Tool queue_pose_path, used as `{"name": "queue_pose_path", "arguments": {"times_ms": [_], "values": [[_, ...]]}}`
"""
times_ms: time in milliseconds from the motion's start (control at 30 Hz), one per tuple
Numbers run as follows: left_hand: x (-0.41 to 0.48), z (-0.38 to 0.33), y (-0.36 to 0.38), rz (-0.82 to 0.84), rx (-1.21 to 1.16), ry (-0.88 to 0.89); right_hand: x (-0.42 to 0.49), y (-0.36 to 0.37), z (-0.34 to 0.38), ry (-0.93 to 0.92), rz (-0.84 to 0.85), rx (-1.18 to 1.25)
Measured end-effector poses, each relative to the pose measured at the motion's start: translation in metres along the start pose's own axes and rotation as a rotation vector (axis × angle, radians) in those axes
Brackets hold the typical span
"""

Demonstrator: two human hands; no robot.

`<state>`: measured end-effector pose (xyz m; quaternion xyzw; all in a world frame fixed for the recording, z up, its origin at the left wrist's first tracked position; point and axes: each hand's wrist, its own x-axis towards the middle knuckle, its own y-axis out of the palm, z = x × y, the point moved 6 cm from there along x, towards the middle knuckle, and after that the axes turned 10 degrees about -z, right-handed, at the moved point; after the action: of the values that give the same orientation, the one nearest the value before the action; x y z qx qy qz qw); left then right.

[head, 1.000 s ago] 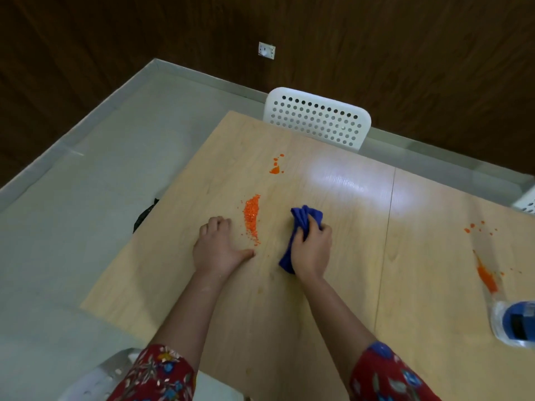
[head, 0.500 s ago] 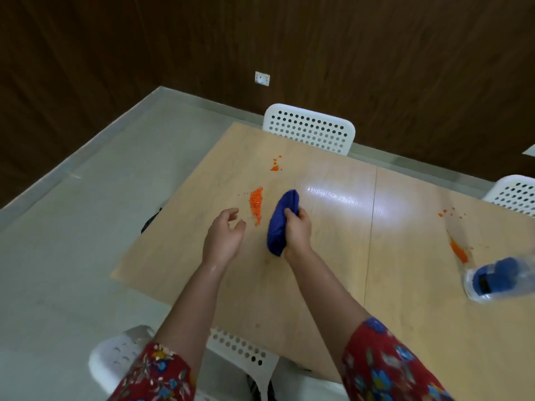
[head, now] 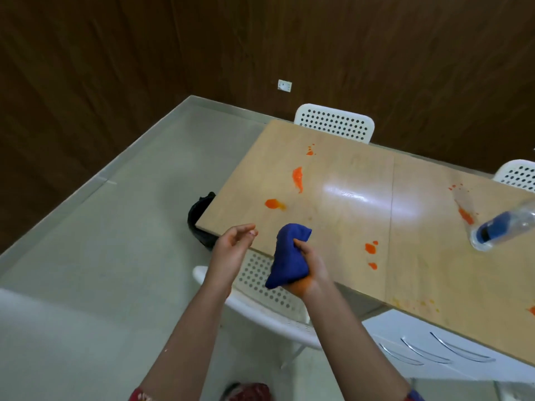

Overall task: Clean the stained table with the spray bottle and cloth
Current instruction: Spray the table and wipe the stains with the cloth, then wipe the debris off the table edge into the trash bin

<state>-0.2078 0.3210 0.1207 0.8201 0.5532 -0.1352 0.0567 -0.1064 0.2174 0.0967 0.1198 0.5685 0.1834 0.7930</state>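
My right hand (head: 311, 269) grips a bunched blue cloth (head: 288, 257), lifted off the table at its near edge. My left hand (head: 233, 247) hovers beside it, fingers loosely curled and holding nothing. The light wooden table (head: 341, 224) carries several orange stains: a streak (head: 298, 178), a blot (head: 273, 204), small spots (head: 370, 248) near the front and more at the right (head: 464, 214). A clear spray bottle with a blue top (head: 502, 227) lies at the table's right side.
A white perforated chair (head: 260, 287) stands under my hands at the near edge. Two more white chairs (head: 334, 123) (head: 516, 175) sit at the far side. A black bag (head: 199, 218) is on the floor by the table's left corner. A white unit (head: 434, 345) sits under the table.
Both hands have pulled back from the table's middle to its near edge, the right lifting the cloth. The left hand has left the tabletop. The camera has backed away.
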Motion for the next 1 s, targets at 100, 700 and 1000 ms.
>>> {"name": "queue_pose_path", "arguments": {"times_ms": [100, 700, 1000], "values": [[0.017, 0.003, -0.052, -0.045, 0.008, -0.01, 0.008, 0.036, -0.04, 0.035, -0.002, -0.052], [0.335, 0.0, -0.281, 0.017, 0.292, -0.109, 0.2, 0.333, -0.149, 0.053, -0.122, -0.035], [0.491, 0.081, -0.248, 0.142, 0.469, -0.316, 0.342, 0.351, -0.117, 0.087, -0.402, 0.056]]}}
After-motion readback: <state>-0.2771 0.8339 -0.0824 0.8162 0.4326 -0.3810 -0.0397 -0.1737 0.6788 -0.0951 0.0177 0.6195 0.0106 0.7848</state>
